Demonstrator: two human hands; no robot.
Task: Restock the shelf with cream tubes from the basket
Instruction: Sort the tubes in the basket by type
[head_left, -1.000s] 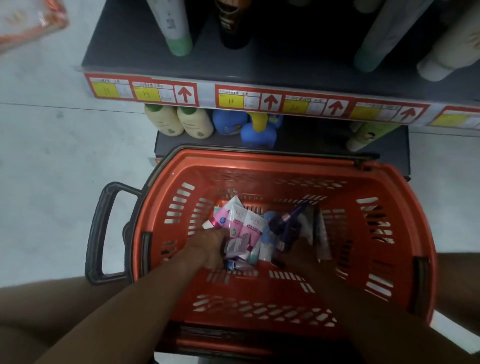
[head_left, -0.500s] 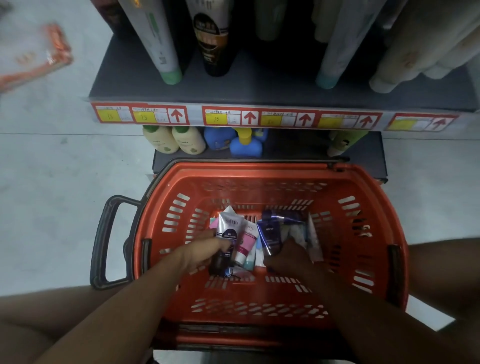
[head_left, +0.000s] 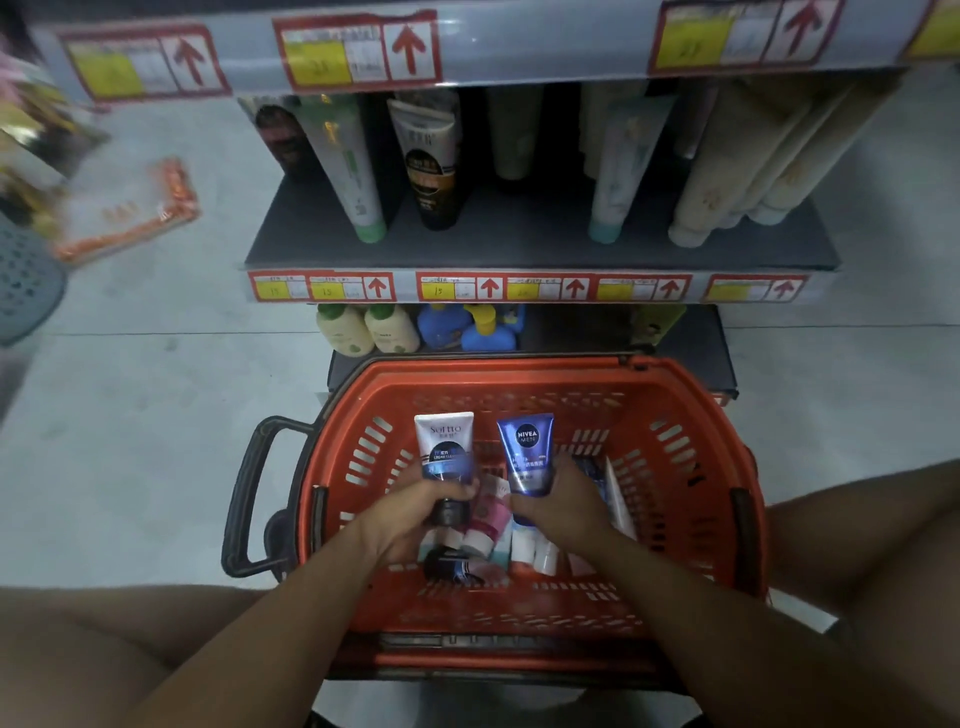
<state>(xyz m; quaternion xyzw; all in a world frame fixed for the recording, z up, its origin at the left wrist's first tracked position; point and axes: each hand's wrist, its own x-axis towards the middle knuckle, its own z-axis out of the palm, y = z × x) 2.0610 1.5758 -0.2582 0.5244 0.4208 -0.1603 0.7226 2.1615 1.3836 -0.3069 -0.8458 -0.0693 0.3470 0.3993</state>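
I see the shelf ahead with tubes standing at its back and bare dark board along its front edge, so I judge there is open room to set more down. The orange basket sits just below it, its far rim near the shelving, and several tubes still lie in a heap on its floor; most of the restocking looks left to do. My left hand has its grip around the white-and-blue tube, my right hand around the blue tube, both upright inside the basket.
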